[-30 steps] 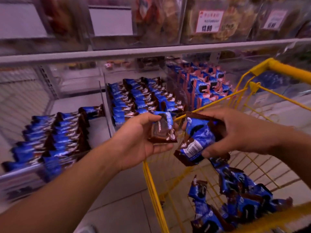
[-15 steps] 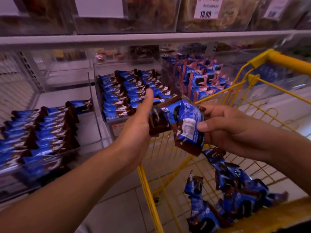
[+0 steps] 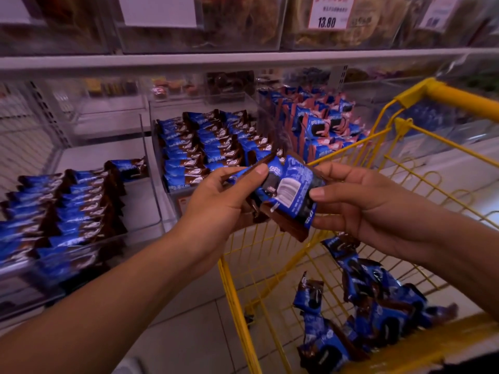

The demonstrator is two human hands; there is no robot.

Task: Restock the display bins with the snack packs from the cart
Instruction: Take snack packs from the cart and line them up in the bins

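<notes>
Both hands hold a small stack of blue-and-brown snack packs point(image 3: 287, 194) above the left rim of the yellow wire cart point(image 3: 270, 265). My left hand point(image 3: 218, 201) grips the stack from the left, thumb on top. My right hand point(image 3: 359, 203) pinches the outer pack from the right, thumb on its back label. Several more packs point(image 3: 378, 314) lie loose in the cart's bottom. Clear display bins sit on the shelf: a left bin point(image 3: 151, 168) partly filled with rows of packs, a middle bin point(image 3: 172, 195) filled with rows, and a right bin point(image 3: 263, 114) of blue-and-pink packs.
A grey shelf rail point(image 3: 243, 60) runs above the bins, with clear bins of other snacks and a 13.80 price tag point(image 3: 330, 12) on the upper shelf. The cart handle point(image 3: 459, 101) juts at the right. Tiled floor point(image 3: 189, 333) lies below.
Both hands have lifted the packs slightly and drawn them together into one stack; my left thumb now lies over the top, and my right hand holds the outer pack's back side.
</notes>
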